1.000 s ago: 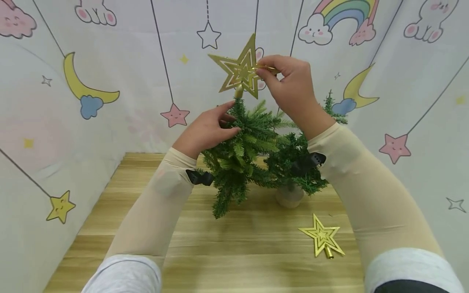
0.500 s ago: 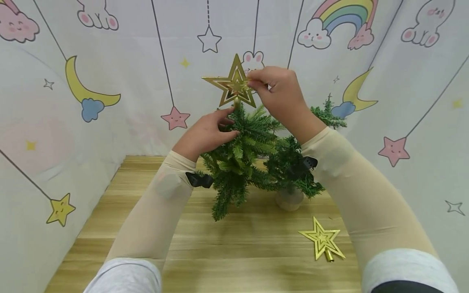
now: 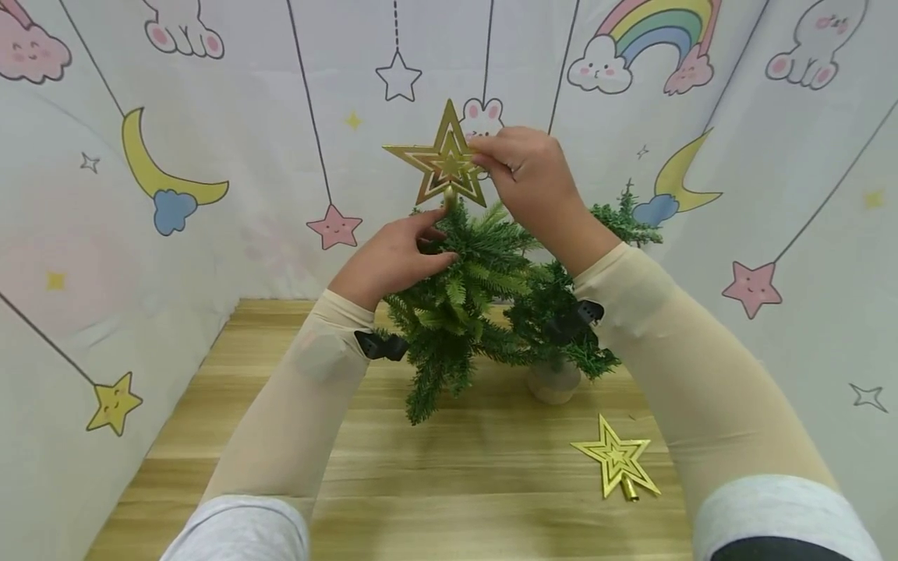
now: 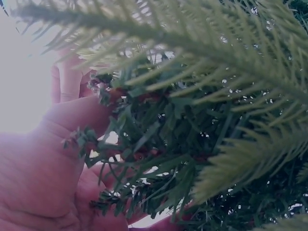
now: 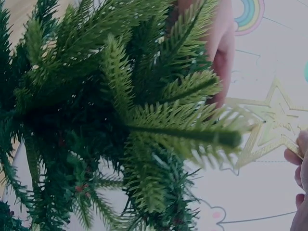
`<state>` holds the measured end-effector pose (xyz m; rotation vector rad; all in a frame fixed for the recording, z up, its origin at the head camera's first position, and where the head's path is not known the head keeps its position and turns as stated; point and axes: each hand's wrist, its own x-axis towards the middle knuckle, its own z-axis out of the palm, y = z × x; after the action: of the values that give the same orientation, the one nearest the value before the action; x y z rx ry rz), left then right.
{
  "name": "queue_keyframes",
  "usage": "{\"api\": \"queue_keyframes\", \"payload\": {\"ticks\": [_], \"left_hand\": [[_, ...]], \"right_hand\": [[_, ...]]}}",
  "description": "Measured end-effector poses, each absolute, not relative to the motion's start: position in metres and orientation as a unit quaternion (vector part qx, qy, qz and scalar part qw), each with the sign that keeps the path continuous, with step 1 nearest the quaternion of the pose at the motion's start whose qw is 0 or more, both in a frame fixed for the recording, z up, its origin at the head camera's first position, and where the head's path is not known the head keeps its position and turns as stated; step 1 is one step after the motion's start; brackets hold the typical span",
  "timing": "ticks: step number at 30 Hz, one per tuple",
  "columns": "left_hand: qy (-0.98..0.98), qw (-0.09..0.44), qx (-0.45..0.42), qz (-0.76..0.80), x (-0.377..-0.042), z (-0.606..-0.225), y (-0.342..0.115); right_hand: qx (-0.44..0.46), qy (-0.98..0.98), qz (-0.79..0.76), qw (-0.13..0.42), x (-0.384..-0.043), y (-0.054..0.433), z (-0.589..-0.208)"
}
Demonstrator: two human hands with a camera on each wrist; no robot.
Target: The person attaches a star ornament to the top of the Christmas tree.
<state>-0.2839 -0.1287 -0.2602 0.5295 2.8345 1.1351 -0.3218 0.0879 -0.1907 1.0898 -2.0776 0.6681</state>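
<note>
Fingers, head view: right hand (image 3: pixel 536 167) pinches star (image 3: pixel 450 165) at treetop (image 3: pixel 463 226), left hand (image 3: pixel 389 253) has thumb and forefinger apart; left wrist view: needles (image 4: pixel 159 120) hide its hold, I cannot tell; right wrist view: one-sided pinch could tilt star.

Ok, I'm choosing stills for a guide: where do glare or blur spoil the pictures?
Head: fairly clear, soft shadows on the table; left wrist: white glare beside the left hand, nearest branch blurred; right wrist: the held gold star washed out pale.

Star (image 3: pixel 450 165) above left tree (image 3: pixel 466 288); second star (image 3: pixel 617 458) on table (image 3: pixel 435 491), before right tree (image 3: pixel 536 312)
</note>
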Motion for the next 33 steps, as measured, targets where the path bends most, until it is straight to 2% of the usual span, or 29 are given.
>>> {"api": "queue_keyframes", "payload": {"ticks": [8,14,18,21,25,28,31,33], "left_hand": [[0.918,0.027,0.16,0.361,-0.283,-0.265,-0.125],[0.923,-0.003,0.163,0.349,-0.282,-0.268,-0.123],[0.927,-0.058,0.153,0.338,-0.271,-0.269,-0.122],[0.915,-0.127,0.163,0.347,-0.251,-0.268,-0.118],[0.879,-0.227,0.227,0.354,-0.221,-0.266,-0.105],[0.851,-0.276,0.285,0.343,-0.202,-0.265,-0.089],[0.835,-0.294,0.319,0.337,-0.193,-0.263,-0.07],[0.833,-0.302,0.324,0.332,-0.193,-0.261,-0.057]], "right_hand": [[0.429,-0.794,0.239,0.359,-0.321,0.095,-0.195],[0.411,-0.802,0.244,0.359,-0.309,0.105,-0.197],[0.419,-0.775,0.264,0.392,-0.287,0.124,-0.201],[0.429,-0.738,0.291,0.432,-0.263,0.147,-0.206],[0.401,-0.69,0.347,0.493,-0.228,0.181,-0.221],[0.349,-0.679,0.372,0.528,-0.206,0.208,-0.246],[0.293,-0.706,0.376,0.524,-0.195,0.244,-0.286],[0.241,-0.758,0.374,0.478,-0.19,0.27,-0.319]]}}
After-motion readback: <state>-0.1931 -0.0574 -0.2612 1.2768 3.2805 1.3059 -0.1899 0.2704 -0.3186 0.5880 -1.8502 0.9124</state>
